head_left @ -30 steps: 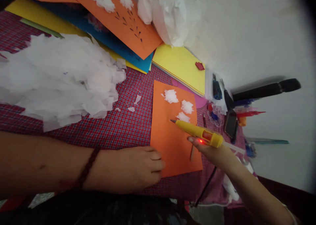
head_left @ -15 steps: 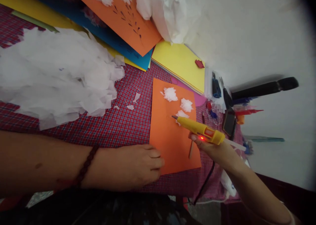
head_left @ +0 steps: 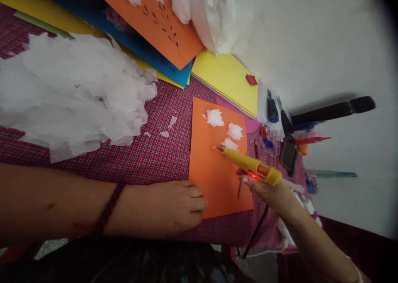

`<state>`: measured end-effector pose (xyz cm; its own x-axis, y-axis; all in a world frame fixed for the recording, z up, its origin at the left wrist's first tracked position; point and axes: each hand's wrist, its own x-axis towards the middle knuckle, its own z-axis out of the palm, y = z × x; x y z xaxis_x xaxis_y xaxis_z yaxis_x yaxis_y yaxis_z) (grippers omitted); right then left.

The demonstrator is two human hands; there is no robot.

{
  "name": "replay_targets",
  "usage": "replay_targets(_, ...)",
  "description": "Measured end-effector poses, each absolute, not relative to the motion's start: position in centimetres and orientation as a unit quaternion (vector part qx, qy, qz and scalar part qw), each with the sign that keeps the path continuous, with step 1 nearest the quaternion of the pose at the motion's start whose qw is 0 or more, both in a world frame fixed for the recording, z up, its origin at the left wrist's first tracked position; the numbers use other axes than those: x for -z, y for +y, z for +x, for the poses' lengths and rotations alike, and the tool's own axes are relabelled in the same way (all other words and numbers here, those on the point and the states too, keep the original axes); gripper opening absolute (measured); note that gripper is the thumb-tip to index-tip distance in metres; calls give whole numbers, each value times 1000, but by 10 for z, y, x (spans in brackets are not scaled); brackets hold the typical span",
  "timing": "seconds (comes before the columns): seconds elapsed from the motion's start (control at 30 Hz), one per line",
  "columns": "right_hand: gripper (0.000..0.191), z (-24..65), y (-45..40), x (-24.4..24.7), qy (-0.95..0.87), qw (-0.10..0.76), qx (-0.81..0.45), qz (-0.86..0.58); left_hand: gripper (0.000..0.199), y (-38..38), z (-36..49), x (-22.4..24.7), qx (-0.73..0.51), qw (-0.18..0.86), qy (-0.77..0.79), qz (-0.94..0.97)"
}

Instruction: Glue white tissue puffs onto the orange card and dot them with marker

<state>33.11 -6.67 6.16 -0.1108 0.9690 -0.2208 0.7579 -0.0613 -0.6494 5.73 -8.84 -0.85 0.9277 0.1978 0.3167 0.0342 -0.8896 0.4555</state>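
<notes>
An orange sheet of paper (head_left: pixel 202 163) lies on the checked cloth, with white ruffled paper flowers (head_left: pixel 215 117) on its upper part. My left hand (head_left: pixel 177 208) rests on the sheet's lower left edge, fingers curled and pressed down on it. Wrapped in my right hand (head_left: pixel 264 192) is a yellow hot glue gun (head_left: pixel 248 163) with a lit red light. Its metal tip is just above the sheet, beside a small clear spot of glue (head_left: pixel 214 147). A thin brown stick (head_left: pixel 240 189) shows below the gun; whether my fingers touch it is hidden.
A large heap of white paper pieces (head_left: pixel 77 96) covers the left. Behind are a decorated orange sheet (head_left: pixel 168 30), a blue sheet (head_left: pixel 174 73) and a yellow stack (head_left: pixel 226 80). Scissors, pens and a phone (head_left: pixel 288 152) crowd the right by the wall. The gun's dark cord (head_left: pixel 256 233) hangs over the edge.
The glue gun's tip has shifted slightly right and down, and a small glue spot now shows clear of it. My left hand stays in place.
</notes>
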Motion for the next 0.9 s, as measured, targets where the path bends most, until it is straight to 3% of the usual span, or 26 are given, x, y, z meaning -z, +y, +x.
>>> replay_targets(0.13,31,331,-66,-64,-630,158,-393,-651,4,-88,58,9,-189,222,63,955)
replay_targets(0.9,30,326,-60,-64,-661,159,-338,-651,8,-88,58,8,-209,215,65,952)
